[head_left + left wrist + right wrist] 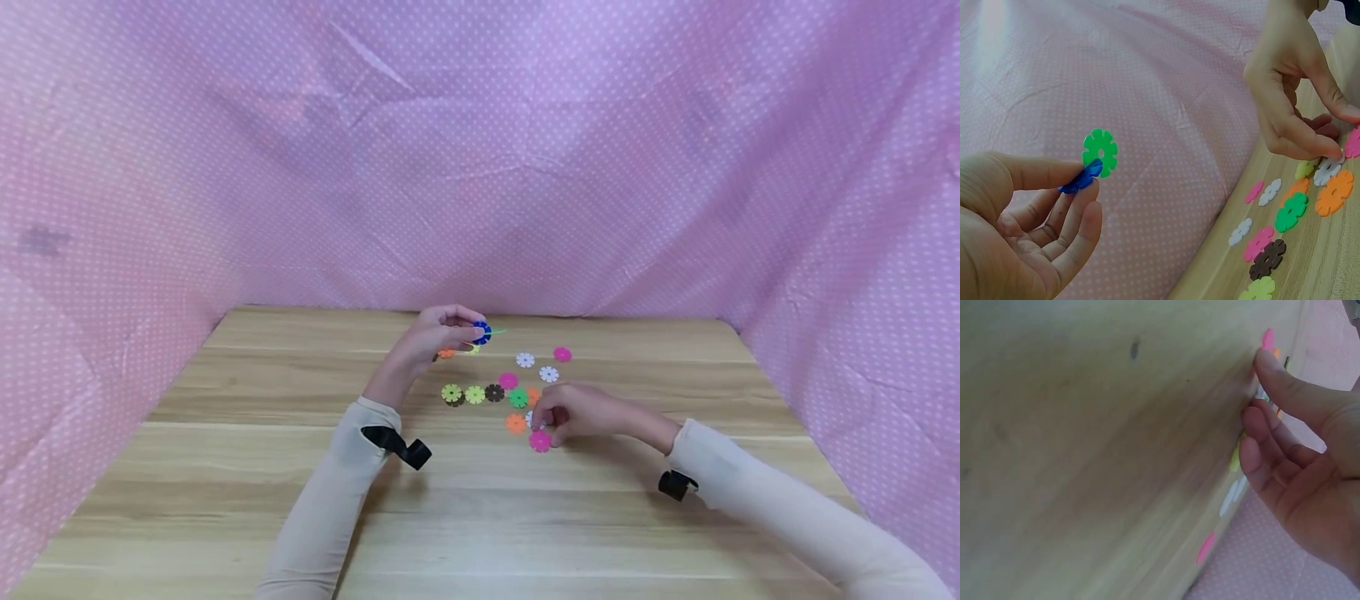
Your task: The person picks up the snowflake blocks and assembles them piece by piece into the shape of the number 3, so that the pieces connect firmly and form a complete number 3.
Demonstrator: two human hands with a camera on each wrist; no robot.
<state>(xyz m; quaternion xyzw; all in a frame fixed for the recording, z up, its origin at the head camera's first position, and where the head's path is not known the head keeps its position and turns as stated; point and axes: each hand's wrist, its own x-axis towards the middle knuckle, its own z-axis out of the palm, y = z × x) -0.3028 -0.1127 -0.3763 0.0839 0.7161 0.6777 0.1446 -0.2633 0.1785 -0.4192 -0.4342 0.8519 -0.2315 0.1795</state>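
Note:
My left hand (pixel 442 333) is raised above the far part of the table. Between thumb and fingers it pinches a blue notched plastic disc (pixel 1082 177), to which a green disc (pixel 1100 150) is joined at an angle. Lower down on the right, my right hand (pixel 588 410) reaches to the tabletop with bent fingers. Its thumb is at a pink disc (pixel 540 441), and its index fingertip is close to a white disc (pixel 1329 172). A gap shows between that thumb and the fingers in the right wrist view. An orange disc (pixel 516 423) lies beside them.
Several more notched discs lie flat on the wooden table (pixel 480 517), among them a green one (pixel 519 398), a brown one (pixel 494 392) and a yellow one (pixel 475 395). At the back is a far pink disc (pixel 562 355). A pink dotted cloth (pixel 480 167) hangs around the table.

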